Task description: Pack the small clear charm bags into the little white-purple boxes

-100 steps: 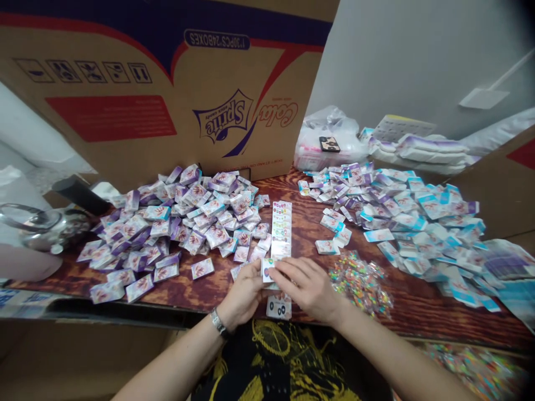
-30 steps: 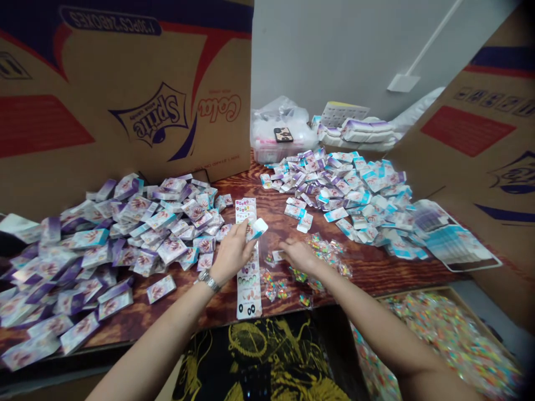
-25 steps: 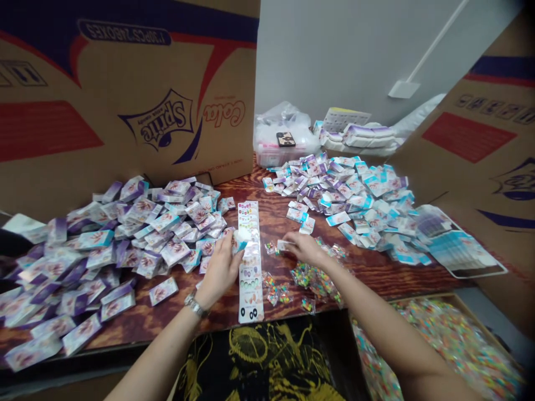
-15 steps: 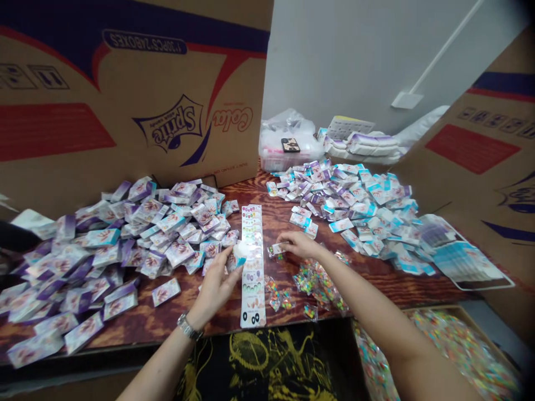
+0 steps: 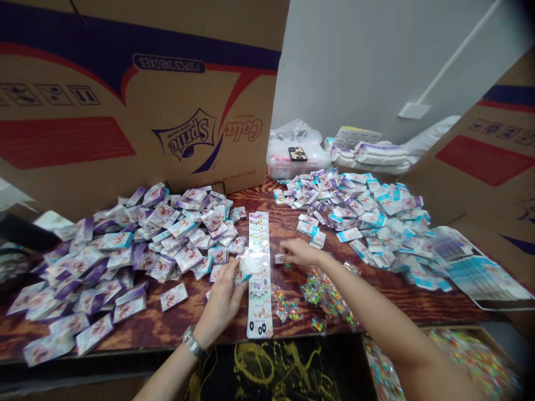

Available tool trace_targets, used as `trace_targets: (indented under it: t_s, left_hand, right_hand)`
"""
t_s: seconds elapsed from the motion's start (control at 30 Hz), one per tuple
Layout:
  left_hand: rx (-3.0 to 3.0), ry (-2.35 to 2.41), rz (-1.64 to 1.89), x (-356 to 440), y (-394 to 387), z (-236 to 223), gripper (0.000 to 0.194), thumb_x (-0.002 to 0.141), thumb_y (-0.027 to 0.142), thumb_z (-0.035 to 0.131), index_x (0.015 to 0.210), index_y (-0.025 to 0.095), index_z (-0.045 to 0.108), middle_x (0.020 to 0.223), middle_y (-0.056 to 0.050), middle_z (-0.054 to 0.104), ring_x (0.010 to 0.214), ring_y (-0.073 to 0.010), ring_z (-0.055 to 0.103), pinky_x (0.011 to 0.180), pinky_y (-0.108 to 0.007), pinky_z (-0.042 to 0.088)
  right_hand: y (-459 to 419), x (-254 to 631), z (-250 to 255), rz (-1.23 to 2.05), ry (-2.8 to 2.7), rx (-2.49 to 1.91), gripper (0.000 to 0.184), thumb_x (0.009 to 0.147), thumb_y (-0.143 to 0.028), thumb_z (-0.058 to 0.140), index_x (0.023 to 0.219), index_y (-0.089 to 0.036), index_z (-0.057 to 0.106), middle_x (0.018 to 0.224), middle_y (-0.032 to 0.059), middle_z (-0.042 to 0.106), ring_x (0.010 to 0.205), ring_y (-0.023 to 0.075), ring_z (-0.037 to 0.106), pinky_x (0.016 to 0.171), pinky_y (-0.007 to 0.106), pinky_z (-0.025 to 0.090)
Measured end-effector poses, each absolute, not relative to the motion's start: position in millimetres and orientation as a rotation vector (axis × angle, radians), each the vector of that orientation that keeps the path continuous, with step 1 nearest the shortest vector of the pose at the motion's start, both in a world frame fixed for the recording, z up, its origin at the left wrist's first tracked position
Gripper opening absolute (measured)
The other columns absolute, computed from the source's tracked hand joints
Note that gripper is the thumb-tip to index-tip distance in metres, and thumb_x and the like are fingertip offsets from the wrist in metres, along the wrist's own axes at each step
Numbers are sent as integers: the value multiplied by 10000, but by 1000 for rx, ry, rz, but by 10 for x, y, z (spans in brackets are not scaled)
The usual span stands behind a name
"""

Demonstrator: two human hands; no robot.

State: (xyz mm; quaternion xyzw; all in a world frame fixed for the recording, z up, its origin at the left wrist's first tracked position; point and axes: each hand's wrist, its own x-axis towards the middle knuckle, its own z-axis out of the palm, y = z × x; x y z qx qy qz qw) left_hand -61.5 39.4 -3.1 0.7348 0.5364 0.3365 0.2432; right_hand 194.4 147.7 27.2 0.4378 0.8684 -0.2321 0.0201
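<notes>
My left hand (image 5: 223,298) is closed around a small cardboard box (image 5: 243,269) with a light-blue edge, held just left of the printed sticker strip (image 5: 259,303). Across the strip, my right hand (image 5: 300,252) pinches a small candy packet (image 5: 280,258) that shows a white edge; most of it is hidden behind the fingers. Colourful candy packets (image 5: 288,308) lie on the table below my right hand, with a larger heap of candy packets (image 5: 330,295) beside my right forearm.
Filled-looking small boxes (image 5: 179,256) are piled on the left. Flatter boxes (image 5: 371,214) are heaped at the back right, near a stack of flat cartons (image 5: 468,267). Large brown cartons (image 5: 137,133) stand behind. An open box of candy packets (image 5: 476,362) sits below the table edge.
The view has shifted, so everything sits further right and lower. My right hand has turned slightly, and less of the candy packet shows. The left hand still holds the box.
</notes>
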Motion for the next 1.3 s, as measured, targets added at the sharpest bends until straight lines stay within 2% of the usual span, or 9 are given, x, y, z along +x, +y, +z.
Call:
trace_targets:
  t_s: [0.13, 0.27, 0.37, 0.6, 0.77, 0.9, 1.0, 1.13, 1.3]
  left_hand:
    - [2038, 1458, 868, -606, 354, -24, 437, 877, 186, 425, 1302, 187, 325, 1282, -147, 445, 1225, -255, 408, 1003, -464, 374]
    - [2065, 1347, 833, -568, 327, 56, 447, 856, 142, 436, 1289, 199, 340, 1245, -125, 469, 1205, -237, 423, 1010, -448, 375]
    - [2079, 1285, 812, -576, 313, 120, 468, 846, 128, 443, 1294, 208, 335, 1231, -118, 470, 1194, -227, 433, 1009, -437, 379]
    - [2127, 1279, 686, -613, 269, 180, 477, 840, 138, 437, 1307, 201, 359, 1206, -123, 480, 1147, -236, 470, 984, -437, 406]
    - [2165, 1279, 676, -580, 276, 173, 496, 810, 111, 450, 1292, 197, 371, 1180, -116, 491, 1117, -232, 488, 960, -426, 431]
    - [2212, 1349, 713, -514, 266, 139, 495, 832, 115, 423, 1317, 159, 330, 1173, -140, 474, 1101, -242, 479, 952, -432, 428]
    - [2228, 1345, 770, -460, 254, 117, 525, 826, 106, 428, 1332, 155, 298, 1179, -145, 465, 1100, -245, 471, 952, -430, 424]
    - [2215, 1338, 842, -409, 250, 83, 555, 797, 76, 444, 1322, 183, 302, 1185, -138, 469, 1099, -254, 472, 933, -443, 432]
    - [2123, 1391, 912, -364, 241, 89, 514, 778, 56, 445, 1262, 197, 348, 1137, -113, 490, 1083, -246, 481, 922, -431, 440]
  right_hand:
    - [1111, 1857, 584, -765, 2966, 1326, 165, 916, -299, 454, 885, -174, 557, 802, 16, 612, 712, 123, 543, 642, 223, 398]
    - [829, 1682, 646, -369, 3353, 1148, 184, 927, -203, 405, 933, -197, 588, 873, 51, 609, 804, 152, 542, 702, 259, 417]
    - [759, 1596, 603, -113, 3428, 944, 209, 912, -150, 417, 948, -230, 607, 834, 41, 623, 738, 145, 539, 658, 264, 407]
    - [718, 1525, 650, 52, 3439, 607, 231, 899, -119, 420, 960, -242, 606, 840, 48, 647, 704, 151, 550, 601, 278, 427]
    - [677, 1464, 614, -166, 3433, 667, 256, 907, -111, 377, 1008, -208, 592, 908, 69, 639, 781, 157, 579, 684, 283, 489]
    - [618, 1391, 548, -506, 3444, 1009, 216, 906, -143, 408, 1052, -183, 562, 1016, 92, 603, 937, 181, 565, 810, 316, 493]
    - [550, 1328, 498, -941, 3369, 1463, 219, 893, -137, 424, 1056, -212, 548, 969, 66, 596, 905, 174, 575, 785, 313, 499]
    - [467, 1260, 315, -1357, 3061, 2079, 166, 862, -210, 494, 1016, -213, 556, 964, 63, 578, 780, 161, 592, 644, 274, 511]
    - [395, 1182, 99, -1773, 2845, 2257, 177, 877, -302, 501, 1018, -198, 524, 906, 58, 632, 808, 177, 623, 685, 290, 525]
